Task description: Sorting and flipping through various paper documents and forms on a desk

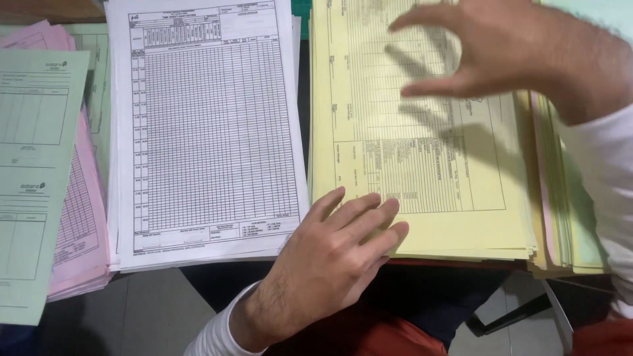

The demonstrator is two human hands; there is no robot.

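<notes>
**Hands over the yellow form stack**

At the right of the desk, the yellow form stack is sitting beside the white grid-form stack. Left hand is pressing flat on its lower left corner, fingers spread, gripping nothing. Right hand is hovering above, open and empty. Sheets are looking thin, floppy and prone to sliding; a free corner or edge seems the best hold. Stack depth, print and the pink and green forms are partly cut off.
</notes>
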